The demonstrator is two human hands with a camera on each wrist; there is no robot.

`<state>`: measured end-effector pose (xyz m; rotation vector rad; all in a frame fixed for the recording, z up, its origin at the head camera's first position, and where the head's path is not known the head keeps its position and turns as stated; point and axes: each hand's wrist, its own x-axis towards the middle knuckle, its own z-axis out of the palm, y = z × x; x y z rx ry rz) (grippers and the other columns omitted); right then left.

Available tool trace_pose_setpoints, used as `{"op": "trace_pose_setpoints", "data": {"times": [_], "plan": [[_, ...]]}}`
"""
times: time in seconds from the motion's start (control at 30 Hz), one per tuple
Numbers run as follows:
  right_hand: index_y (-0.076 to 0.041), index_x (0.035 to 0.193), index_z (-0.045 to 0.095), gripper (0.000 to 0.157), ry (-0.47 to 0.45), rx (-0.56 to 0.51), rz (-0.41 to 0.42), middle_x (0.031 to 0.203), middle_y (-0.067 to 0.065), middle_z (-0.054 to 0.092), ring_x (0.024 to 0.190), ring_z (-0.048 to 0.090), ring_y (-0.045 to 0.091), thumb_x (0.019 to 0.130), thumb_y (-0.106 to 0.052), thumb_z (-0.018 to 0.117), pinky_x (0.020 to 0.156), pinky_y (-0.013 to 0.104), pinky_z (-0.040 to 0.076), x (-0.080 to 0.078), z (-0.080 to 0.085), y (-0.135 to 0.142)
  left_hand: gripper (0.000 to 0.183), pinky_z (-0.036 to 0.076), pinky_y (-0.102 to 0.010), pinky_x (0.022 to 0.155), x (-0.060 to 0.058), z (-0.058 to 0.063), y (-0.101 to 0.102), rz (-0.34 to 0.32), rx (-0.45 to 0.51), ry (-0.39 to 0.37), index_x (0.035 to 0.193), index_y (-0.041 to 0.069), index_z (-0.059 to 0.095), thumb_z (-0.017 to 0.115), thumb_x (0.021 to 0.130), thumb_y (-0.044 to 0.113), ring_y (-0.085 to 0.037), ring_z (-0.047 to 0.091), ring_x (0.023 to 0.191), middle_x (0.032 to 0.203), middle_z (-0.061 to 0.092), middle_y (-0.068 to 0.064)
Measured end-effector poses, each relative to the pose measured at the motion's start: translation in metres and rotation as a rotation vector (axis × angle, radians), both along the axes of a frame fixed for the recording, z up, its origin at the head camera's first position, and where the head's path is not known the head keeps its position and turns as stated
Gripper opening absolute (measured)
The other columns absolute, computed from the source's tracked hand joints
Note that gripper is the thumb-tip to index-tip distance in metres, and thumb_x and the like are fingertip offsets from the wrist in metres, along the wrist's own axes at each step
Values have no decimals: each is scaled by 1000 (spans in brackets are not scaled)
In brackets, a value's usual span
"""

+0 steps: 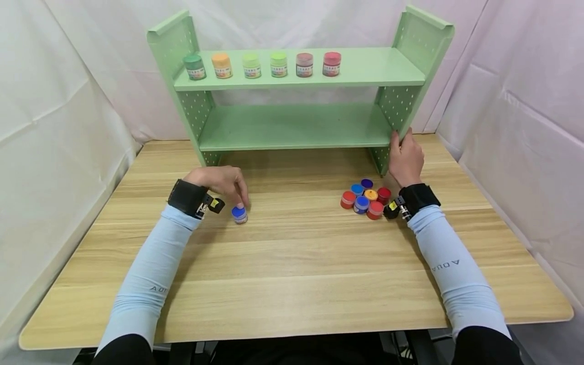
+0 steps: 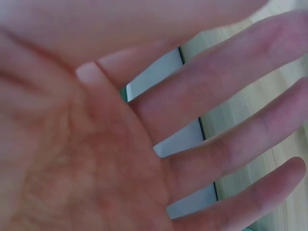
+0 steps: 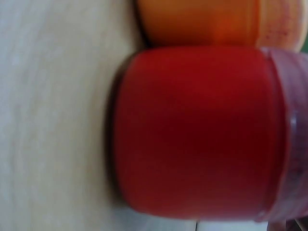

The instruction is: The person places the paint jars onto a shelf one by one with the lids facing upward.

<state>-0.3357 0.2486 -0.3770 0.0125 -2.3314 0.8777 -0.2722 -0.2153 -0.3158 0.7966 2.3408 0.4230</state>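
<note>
My left hand (image 1: 224,181) reaches down to a small blue-lidded paint jar (image 1: 239,216) on the table, its thumb and a finger pinching the lid. In the left wrist view the palm (image 2: 86,159) and several extended fingers show; the jar is out of sight there. My right hand (image 1: 406,159) grips the lower front edge of the right side panel of a green two-tier shelf (image 1: 296,124), thumb on the inner side. Near that wrist stands a cluster of red, blue and orange jars. A red jar (image 3: 197,134) fills the right wrist view, beside an orange jar (image 3: 202,21).
On the upper shelf board stand a dark green jar (image 1: 194,68), an orange jar (image 1: 222,66), two lime jars and two reddish jars in a row. The wooden table (image 1: 292,274) ends at a front edge close to the body. White curtains (image 1: 59,152) surround it.
</note>
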Motion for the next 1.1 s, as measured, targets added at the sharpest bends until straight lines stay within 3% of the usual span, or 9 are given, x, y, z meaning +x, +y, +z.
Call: {"op": "trace_pose_setpoints", "data": {"times": [0.33,0.77,1.1], "plan": [[-3,125,49,53,3,1,5,81,16,56,72,53,32,102,-44,28,61,43,35,1,0,-3,11,45,-30,76,1,-2,1,-36,45,62,91,12,77,72,82,11,-11,57,86,88,70,8],[-3,118,49,51,-7,-1,-4,77,15,52,74,53,34,101,-47,27,63,48,37,1,1,-1,8,49,-29,76,-2,-9,12,-26,114,138,89,18,76,71,84,14,-10,63,85,90,69,9],[-2,118,49,51,5,-2,2,78,16,53,71,54,34,102,-46,27,61,47,38,3,1,-2,6,49,-29,67,-2,-13,24,22,165,292,88,15,75,70,85,14,-16,64,78,84,68,7]]}}
